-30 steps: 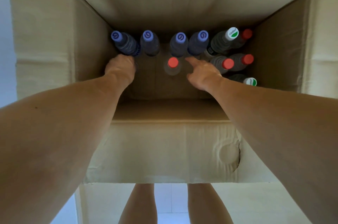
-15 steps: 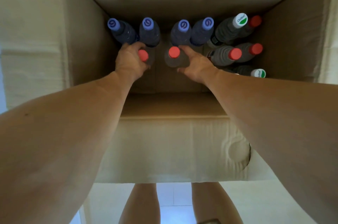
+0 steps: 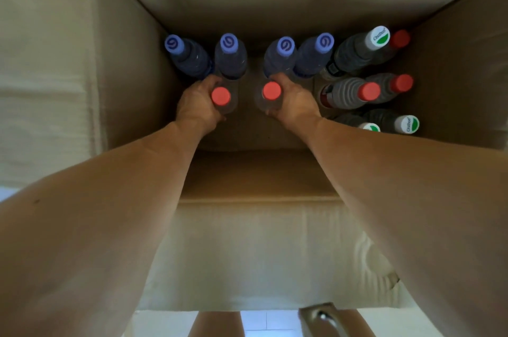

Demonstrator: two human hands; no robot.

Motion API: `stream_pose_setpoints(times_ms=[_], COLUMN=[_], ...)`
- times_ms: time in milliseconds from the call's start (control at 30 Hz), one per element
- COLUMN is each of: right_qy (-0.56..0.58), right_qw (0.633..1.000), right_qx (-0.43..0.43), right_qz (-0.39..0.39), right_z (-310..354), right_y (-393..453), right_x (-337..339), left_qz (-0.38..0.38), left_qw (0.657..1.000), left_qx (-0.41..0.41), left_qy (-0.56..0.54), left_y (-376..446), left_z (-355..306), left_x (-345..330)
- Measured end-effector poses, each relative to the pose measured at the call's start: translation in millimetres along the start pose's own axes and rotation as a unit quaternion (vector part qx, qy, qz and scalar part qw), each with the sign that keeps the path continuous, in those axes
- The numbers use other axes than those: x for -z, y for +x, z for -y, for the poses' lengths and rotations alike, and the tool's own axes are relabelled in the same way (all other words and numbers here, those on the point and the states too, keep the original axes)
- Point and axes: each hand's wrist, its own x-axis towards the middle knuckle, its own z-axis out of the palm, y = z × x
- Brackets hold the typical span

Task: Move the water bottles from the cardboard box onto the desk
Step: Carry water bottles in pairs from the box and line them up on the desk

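I look straight down into an open cardboard box (image 3: 137,67). My left hand (image 3: 196,104) is wrapped around a clear red-capped bottle (image 3: 221,96) near the box's middle. My right hand (image 3: 295,104) grips a second clear red-capped bottle (image 3: 271,91) beside it. Both bottles stand upright, a short gap between them. Behind them runs a row of blue-capped bottles (image 3: 229,42) along the far wall. The desk is out of view.
At the right side of the box stand more red-capped bottles (image 3: 369,91) and white-and-green-capped bottles (image 3: 379,37). The near box flap (image 3: 261,254) hangs down towards my legs. Bare box floor shows in front of my hands.
Both hands have closed fully around the two red-capped bottles. The view has moved closer into the box.
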Motion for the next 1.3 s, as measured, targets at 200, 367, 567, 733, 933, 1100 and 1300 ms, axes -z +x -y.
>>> stream_pose_setpoints(times_ms=[200,367,567,733,933,1100,1300], right_qy=[0.044,0.162,0.292,0.343,0.406,0.438,0.49], right_qw=[0.999,0.986,0.951,0.928,0.908,0.895,0.864], right_qx=[0.011,0.022,0.018,0.051,0.069,0.082,0.109], right_qz=[0.003,0.025,0.101,0.137,0.084,0.028,-0.037], right_z=[-7,-4,28,70,130,170,191], right_y=[-4,-32,-76,-138,-226,-297,-376], right_x=[10,47,129,229,358,444,510], left_qz=[-0.004,0.037,0.096,0.114,0.149,0.139,0.126], left_qw=[1.0,0.994,0.986,0.974,0.958,0.94,0.908], left_qx=[-0.027,-0.079,-0.119,-0.136,-0.152,-0.159,-0.206], left_qy=[0.004,-0.07,-0.069,-0.139,-0.192,-0.269,-0.343], left_y=[4,-21,-63,-113,-191,-261,-325], left_z=[-5,-31,-105,-173,-263,-328,-380], left_x=[11,43,124,222,340,405,438])
